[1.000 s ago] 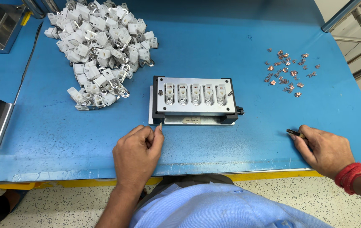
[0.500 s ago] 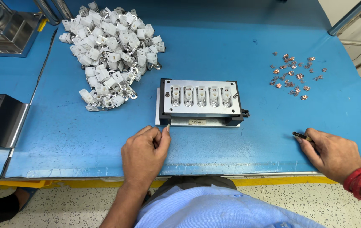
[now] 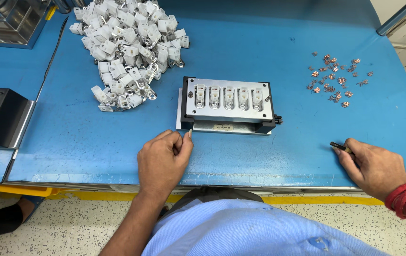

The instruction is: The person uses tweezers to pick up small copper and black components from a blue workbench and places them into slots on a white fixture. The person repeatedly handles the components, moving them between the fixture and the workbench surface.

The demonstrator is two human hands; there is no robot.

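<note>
On the blue table (image 3: pixel 117 137), a metal jig (image 3: pixel 228 104) sits centred, all five of its slots already holding white housings. The left hand (image 3: pixel 162 161) rests loosely curled at the jig's near-left corner, fingertips touching it, gripping nothing visible. The right hand (image 3: pixel 376 166) pinches a slim dark tool (image 3: pixel 341 147), well apart from the jig. A housing pile (image 3: pixel 127 47) and scattered copper contacts (image 3: pixel 336 80) lie untouched, so loading looks complete and fitting contacts remains.

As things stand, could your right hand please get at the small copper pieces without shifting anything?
Probably yes: the right hand rests on the blue table, and only bare surface lies between it and the copper pieces; the metal fixture sits off to the side.
</note>
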